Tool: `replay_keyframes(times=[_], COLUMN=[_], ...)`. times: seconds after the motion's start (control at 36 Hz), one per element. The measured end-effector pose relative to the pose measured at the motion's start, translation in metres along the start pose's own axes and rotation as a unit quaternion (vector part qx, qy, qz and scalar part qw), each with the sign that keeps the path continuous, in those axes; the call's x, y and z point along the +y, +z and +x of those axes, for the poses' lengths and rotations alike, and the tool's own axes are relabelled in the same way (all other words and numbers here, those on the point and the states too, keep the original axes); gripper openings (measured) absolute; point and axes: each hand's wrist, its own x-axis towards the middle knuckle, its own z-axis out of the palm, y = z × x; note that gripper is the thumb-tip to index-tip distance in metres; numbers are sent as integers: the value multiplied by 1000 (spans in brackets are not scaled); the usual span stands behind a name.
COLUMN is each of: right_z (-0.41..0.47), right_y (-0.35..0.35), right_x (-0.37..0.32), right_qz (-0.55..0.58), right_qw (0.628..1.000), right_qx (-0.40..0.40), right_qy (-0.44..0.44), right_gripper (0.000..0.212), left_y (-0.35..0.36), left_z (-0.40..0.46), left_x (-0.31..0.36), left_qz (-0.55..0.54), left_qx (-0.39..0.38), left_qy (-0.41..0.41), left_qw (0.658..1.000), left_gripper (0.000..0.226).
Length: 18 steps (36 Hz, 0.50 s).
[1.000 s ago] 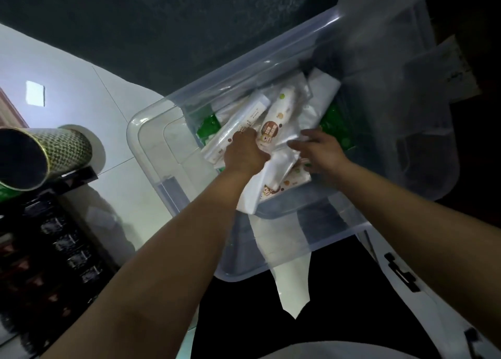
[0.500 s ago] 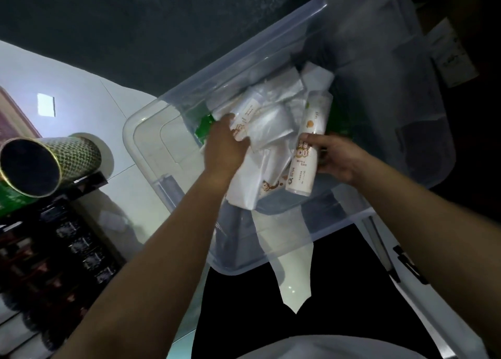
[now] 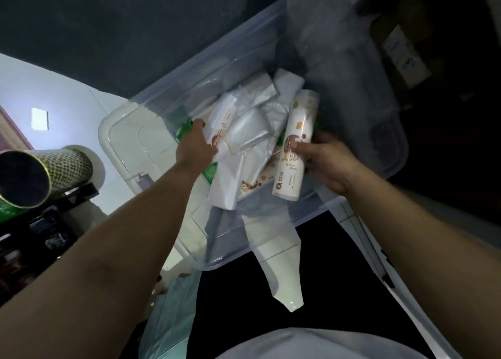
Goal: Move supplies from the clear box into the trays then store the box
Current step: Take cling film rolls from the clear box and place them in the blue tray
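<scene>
Both hands are working inside the clear box point(image 3: 162, 109), which is occupying the centre of the view, its rim running from nine o'clock round to three o'clock. The right hand point(image 3: 329, 160) is gripping a white printed roll point(image 3: 294, 144), fingers curled round its middle; one second ago this roll was lying among the packets, and it is now standing raised above the pile at roughly two o'clock from the box centre. The left hand point(image 3: 196, 145) is closing round a bundle of white wrapped packets point(image 3: 238, 130) at about ten o'clock, and has gathered them higher than before. A green packet point(image 3: 185, 128) is showing just beside the left fingers. Judgement: extraction is under way, with both hands loaded, but no supply has yet left the box, and several packets are remaining in it. No trays are identifiable in this view; their position cannot be told. A patterned tube point(image 3: 48, 174) is lying at nine o'clock, well apart from the box, beside dark shelving point(image 3: 40, 236).
</scene>
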Motion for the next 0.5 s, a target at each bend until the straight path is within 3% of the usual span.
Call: replay_keyframes(times=[0.17, 0.31, 0.39, 0.5], right_z=[-48, -99, -129, -165], right_y=[-9, -19, -26, -35], right_x=[-17, -39, -44, -47], right_qz=[-18, -36, -56, -74], right_qw=[1000, 995, 989, 978], right_qx=[-24, -78, -127, -174], right_qy=[-4, -41, -58, -90], right_gripper=[61, 50, 48, 55], left_y=[-28, -64, -81, -100], left_z=[-67, -147, -191, -237], left_x=[40, 83, 100, 115], left_qz=[-188, -404, -508, -536], left_qx=[-30, -87, -108, -79], left_qy=[-25, -48, -35, -7], left_qw=[981, 909, 854, 841], left_gripper=[70, 42, 42, 50])
